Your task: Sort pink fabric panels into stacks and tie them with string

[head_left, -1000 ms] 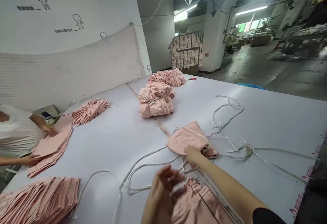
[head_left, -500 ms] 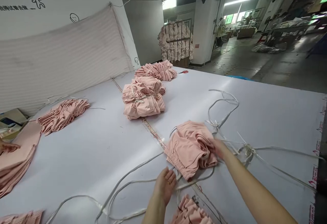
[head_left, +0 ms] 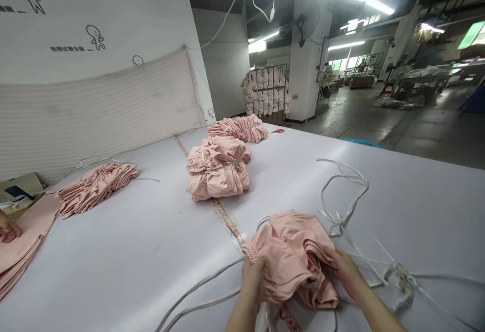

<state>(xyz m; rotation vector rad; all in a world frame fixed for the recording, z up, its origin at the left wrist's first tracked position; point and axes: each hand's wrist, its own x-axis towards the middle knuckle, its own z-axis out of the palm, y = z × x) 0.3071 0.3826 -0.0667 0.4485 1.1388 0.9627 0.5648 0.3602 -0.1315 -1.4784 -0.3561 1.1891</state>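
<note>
Far L, a co-worker's hand (head_left: 9, 232) lies on a flat pink fabric stack (head_left: 32, 241), w/ a small box (head_left: 28, 190) just behind it, phone-looking thing inside. Next over, a ruffled pink pile (head_left: 99, 185) on the white table (head_left: 151, 251), and a pale striped sheet (head_left: 94, 120) hung on the wall behind. Nr the middle there's a tied pink bundle (head_left: 217, 170), white tie round it, plus a gathered pink heap (head_left: 240, 128) right behind. Then the person's L hand (head_left: 253, 279), closed on the L side of the pink garment bundle (head_left: 290, 256), nr the elastic edge; some fingers hidden. Bundle's at the nr side of the table btwn both hands, loosely folded, R end rolled in layers; can't tell if it's lifted a bit. Red-handled scissors (head_left: 278, 131) way back, nr the far edge. R hand (head_left: 348, 274) grips the bundle's R side, fingertips tucked out of view. Past that, a looped white cord (head_left: 361, 185) and, far R, a cord knot (head_left: 402, 276), both on the tabletop.
</note>
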